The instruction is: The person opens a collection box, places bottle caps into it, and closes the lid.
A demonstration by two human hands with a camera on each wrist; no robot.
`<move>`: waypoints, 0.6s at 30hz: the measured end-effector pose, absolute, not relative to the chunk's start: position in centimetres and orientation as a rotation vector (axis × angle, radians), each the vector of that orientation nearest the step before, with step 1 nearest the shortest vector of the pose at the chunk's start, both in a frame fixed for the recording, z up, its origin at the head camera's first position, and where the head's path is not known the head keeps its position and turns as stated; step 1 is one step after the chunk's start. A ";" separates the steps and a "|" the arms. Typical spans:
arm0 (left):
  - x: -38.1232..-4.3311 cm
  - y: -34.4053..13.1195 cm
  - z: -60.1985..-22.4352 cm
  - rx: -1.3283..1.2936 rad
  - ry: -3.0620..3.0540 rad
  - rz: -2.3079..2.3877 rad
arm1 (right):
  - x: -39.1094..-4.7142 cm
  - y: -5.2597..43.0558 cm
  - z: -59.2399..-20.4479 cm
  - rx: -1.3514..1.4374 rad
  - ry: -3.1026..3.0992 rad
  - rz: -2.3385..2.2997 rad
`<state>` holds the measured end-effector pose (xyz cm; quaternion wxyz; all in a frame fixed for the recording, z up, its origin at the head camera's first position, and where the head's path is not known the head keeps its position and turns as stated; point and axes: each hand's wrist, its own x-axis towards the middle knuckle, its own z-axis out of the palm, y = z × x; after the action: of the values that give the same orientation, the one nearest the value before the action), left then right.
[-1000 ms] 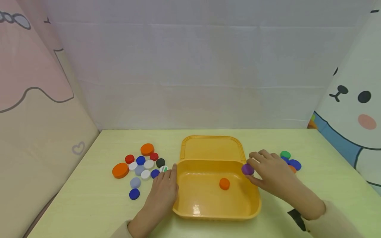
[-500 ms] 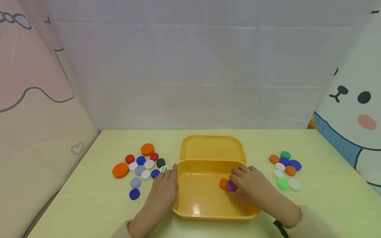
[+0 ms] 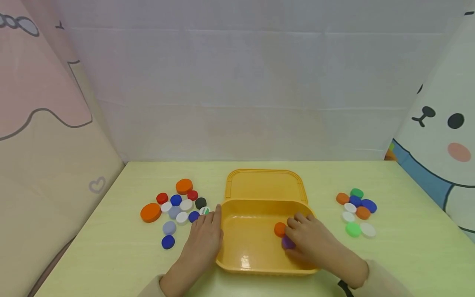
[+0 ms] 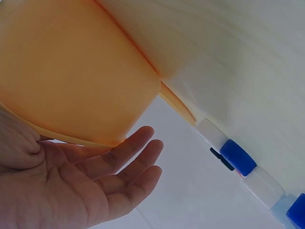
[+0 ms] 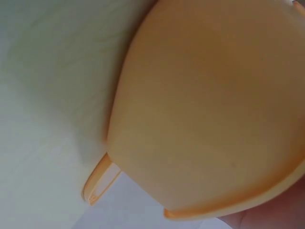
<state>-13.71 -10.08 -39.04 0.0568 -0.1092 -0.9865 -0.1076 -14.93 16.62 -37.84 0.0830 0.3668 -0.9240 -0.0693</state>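
A yellow plastic box (image 3: 252,255) stands mid-table in the head view, its lid (image 3: 265,183) lying behind it. My left hand (image 3: 202,239) rests against the box's left rim with fingers extended. In the left wrist view, those fingers (image 4: 128,167) reach loosely past the rim. My right hand (image 3: 313,239) is down inside the box at the right, pinching a purple bottle cap (image 3: 288,242) near the floor of the box. Just behind that cap lies an orange bottle cap (image 3: 280,229). The right wrist view shows mostly the box's outer wall (image 5: 205,105); the right fingertips are hidden there.
Left of the box, several bottle caps lie loosely grouped, among them a large orange cap (image 3: 150,212) and a dark blue cap (image 3: 168,242). A second group on the right includes a light green cap (image 3: 353,229). A pale curtain (image 3: 237,95) hangs behind the table.
My right hand has carried the purple cap from the box's right rim down to the orange cap, then slightly nearer the front. The left hand has stayed in place.
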 end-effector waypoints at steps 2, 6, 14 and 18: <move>-13.7 -10.1 -39.1 -0.332 -2.991 -0.325 | -14.9 16.6 -37.8 1.093 -2.777 -0.218; -13.7 -10.0 -39.1 -0.326 -3.006 -0.330 | -14.9 16.6 -37.8 1.097 -2.776 -0.223; -13.8 -10.0 -39.0 -0.314 -3.019 -0.343 | -15.1 16.7 -37.9 1.105 -2.790 -0.231; -13.7 -10.0 -38.9 -0.318 -3.017 -0.338 | -15.2 16.8 -37.8 1.095 -2.790 -0.224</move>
<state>-13.72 -10.05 -38.92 0.0444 -0.1042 -0.9874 -0.1106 -15.15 16.80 -37.80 0.0680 0.3634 -0.9262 -0.0743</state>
